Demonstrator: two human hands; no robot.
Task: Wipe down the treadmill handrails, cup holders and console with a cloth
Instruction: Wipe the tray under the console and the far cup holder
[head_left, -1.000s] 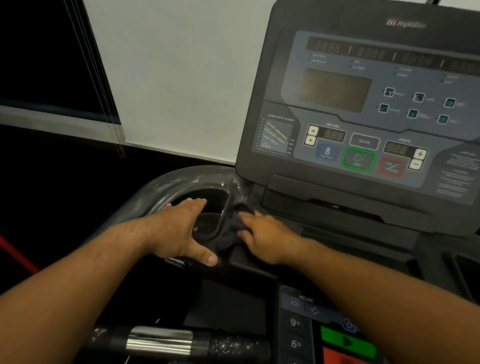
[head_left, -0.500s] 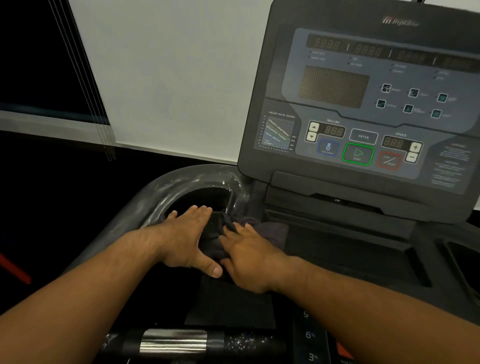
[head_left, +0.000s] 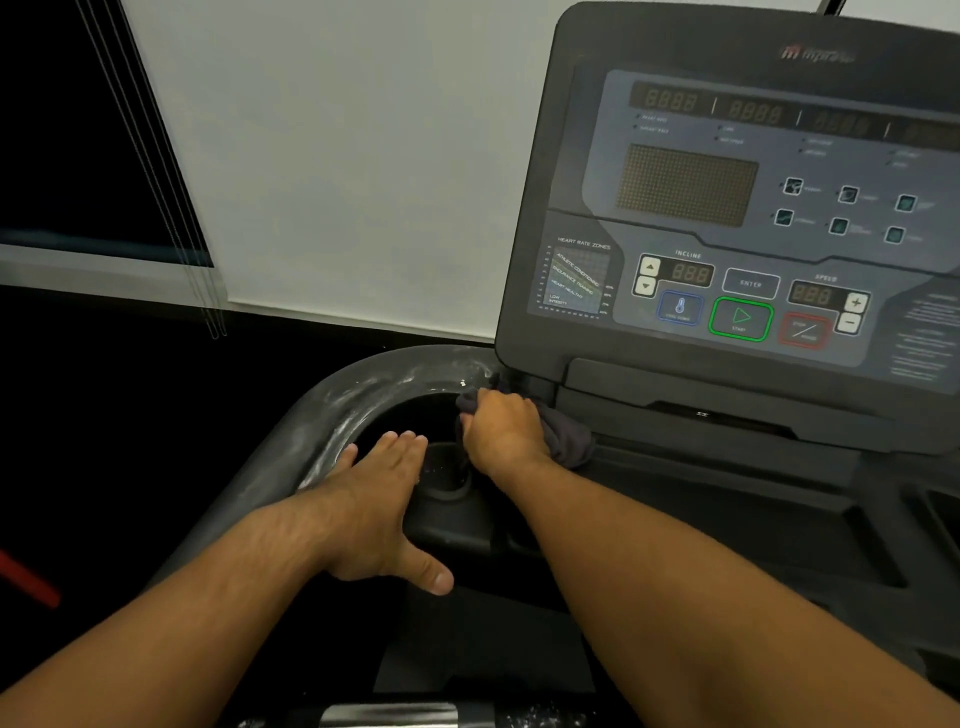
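Cloth (head_left: 566, 441), dark grey and crumpled: lying at the far right edge of the cup holder (head_left: 447, 491), just below the lower left corner of the console (head_left: 727, 208). Bulging out to the right from under the right hand (head_left: 501, 431), and peeking out with a small tip beyond the knuckles.

Head view, right side: gripping the cloth with fingers curled round it, back of the hand facing up, knuckles pointing away toward the foot of the console. Pressing the bundle down on the dark plastic where the curved handrail (head_left: 332, 410) is meeting the console. Reaching in with the forearm from the lower right, wrist nearly straight.

Head view, left side: resting the left hand (head_left: 374, 509) palm down on the near left rim of the cup holder, fingers straight and close together, pointing away, fingertips reaching over the dark hollow. Sticking the thumb out wide to the right. Holding nothing. Coming in with the forearm from the lower left.

Lying apart from each other, not touching, with the round hollow of the cup holder between the two hands.

Showing pale dusty streaks on the grey handrail around the hollow. Glinting at the bottom edge: a chrome grip bar (head_left: 389, 717). Hanging behind the treadmill: a pale window blind (head_left: 337, 156) with thin cords.
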